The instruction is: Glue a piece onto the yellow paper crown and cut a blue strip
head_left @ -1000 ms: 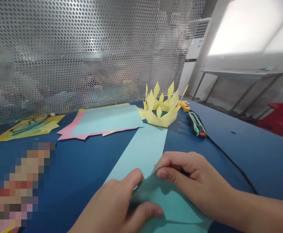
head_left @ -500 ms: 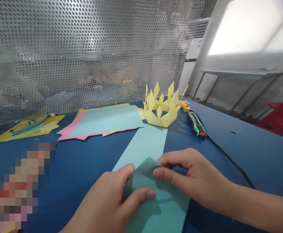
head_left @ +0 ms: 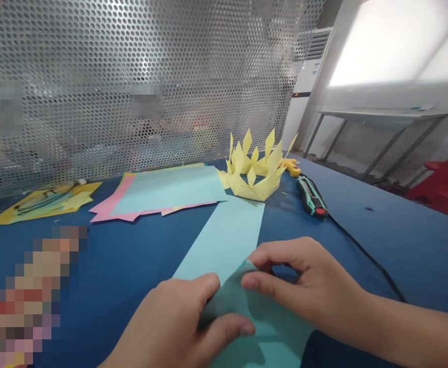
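A light-blue sheet of paper (head_left: 262,327) lies between my hands at the front of the table, its far end raised and bent over to a point. My left hand (head_left: 197,317) grips its left edge, thumb lying on top and fingers behind. On the right side, my right hand (head_left: 296,281) pinches the paper near the raised corner between thumb and forefinger. Beyond them a light-blue paper strip (head_left: 227,230) stretches flat toward a yellow paper crown (head_left: 254,174). Whether strip and sheet are one piece is hidden behind the fold.
A stack of coloured paper (head_left: 170,189) lies at the back. Glasses (head_left: 49,197) rest on yellow paper at far left. To the right are a green-and-black utility knife (head_left: 311,197), a yellow tool (head_left: 291,166) and a black cord (head_left: 365,258). A perforated metal panel (head_left: 143,82) stands behind.
The raised paper corner has shifted slightly right and down toward my right fingers. My left hand has moved a little to the right; both hands keep their hold.
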Demonstrator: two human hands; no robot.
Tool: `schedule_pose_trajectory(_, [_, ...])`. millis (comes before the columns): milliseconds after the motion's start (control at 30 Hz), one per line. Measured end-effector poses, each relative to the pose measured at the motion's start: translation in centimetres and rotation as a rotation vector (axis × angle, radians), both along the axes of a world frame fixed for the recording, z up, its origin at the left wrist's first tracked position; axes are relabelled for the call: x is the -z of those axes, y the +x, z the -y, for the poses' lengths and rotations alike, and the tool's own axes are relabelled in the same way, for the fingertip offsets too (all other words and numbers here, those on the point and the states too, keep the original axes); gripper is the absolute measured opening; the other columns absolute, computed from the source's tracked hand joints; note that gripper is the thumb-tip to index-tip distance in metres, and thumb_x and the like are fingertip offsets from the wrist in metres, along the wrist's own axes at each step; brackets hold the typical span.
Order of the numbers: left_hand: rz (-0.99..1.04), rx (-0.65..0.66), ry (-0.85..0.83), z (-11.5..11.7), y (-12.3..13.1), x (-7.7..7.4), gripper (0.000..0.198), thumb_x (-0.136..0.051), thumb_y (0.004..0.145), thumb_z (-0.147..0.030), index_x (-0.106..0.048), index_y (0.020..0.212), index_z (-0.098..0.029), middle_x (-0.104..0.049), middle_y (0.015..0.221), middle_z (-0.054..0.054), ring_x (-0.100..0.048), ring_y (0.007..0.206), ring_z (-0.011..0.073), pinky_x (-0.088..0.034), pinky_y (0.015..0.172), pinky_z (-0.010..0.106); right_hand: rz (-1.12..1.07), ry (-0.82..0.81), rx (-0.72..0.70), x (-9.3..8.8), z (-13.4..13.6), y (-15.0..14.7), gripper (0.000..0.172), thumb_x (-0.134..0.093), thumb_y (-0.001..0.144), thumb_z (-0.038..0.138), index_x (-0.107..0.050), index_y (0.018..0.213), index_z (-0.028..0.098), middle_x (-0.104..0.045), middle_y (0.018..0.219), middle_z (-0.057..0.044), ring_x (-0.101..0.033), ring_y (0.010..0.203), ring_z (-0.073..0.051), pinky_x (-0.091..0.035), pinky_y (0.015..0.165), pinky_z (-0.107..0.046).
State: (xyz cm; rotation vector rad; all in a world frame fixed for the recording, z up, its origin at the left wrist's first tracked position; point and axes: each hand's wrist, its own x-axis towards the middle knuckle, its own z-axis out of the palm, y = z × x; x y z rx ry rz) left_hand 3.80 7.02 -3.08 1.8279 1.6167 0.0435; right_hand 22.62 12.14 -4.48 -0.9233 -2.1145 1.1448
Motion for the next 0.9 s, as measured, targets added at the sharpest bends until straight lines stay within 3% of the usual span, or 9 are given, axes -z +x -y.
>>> schedule_pose_trajectory(233, [0.04, 0.039, -0.085, 0.0, 0.3, -0.5, 0.034, -0.044, 0.084, -0.053, -0.057, 0.078, -0.022, -0.063, 0.074, 0.001, -0.054, 0.066, 0.0177, -0.038, 0.057, 0.023, -0.032, 0.024, 0.002, 0.2, 0.0, -0.1, 0.027, -0.058, 0.087, 0.04, -0.07, 0.075, 0.018, -0.067, 0.064, 0.001, -0.054, 0.057, -0.009, -0.043, 0.053, -0.019])
schedule_pose_trajectory(433, [0.067, 0.041, -0.073, 0.4, 0.5, -0.8, 0.031, -0.046, 0.084, -0.051, -0.058, 0.079, -0.023, -0.065, 0.074, 0.0, -0.055, 0.066, 0.0173, -0.038, 0.057, 0.023, -0.093, -0.061, -0.028, 0.0, 0.4, -0.2, 0.028, -0.054, 0.089, 0.037, -0.069, 0.075, 0.018, -0.068, 0.066, 0.0, -0.058, 0.06, -0.01, -0.045, 0.055, -0.019])
schedule_pose_trajectory(700, [0.077, 0.07, -0.033, 0.2, 0.3, 0.4, 0.033, -0.047, 0.081, -0.054, -0.056, 0.074, -0.022, -0.063, 0.067, -0.001, -0.054, 0.058, 0.0159, -0.033, 0.051, 0.023, -0.076, -0.066, -0.032, 0.4, 0.3, -0.2, 0.027, -0.055, 0.09, 0.038, -0.073, 0.086, 0.02, -0.074, 0.08, -0.003, -0.067, 0.072, -0.014, -0.052, 0.063, -0.021])
schedule_pose_trajectory(900, [0.218, 0.01, -0.046, 0.1, 0.4, -0.4, 0.027, -0.053, 0.082, -0.045, -0.064, 0.078, -0.021, -0.058, 0.064, -0.004, -0.051, 0.061, 0.0128, -0.032, 0.055, 0.021, -0.128, -0.156, -0.01, 0.5, 0.1, -0.1, 0.028, -0.057, 0.088, 0.045, -0.077, 0.096, 0.026, -0.075, 0.09, -0.002, -0.069, 0.081, -0.017, -0.055, 0.071, -0.023])
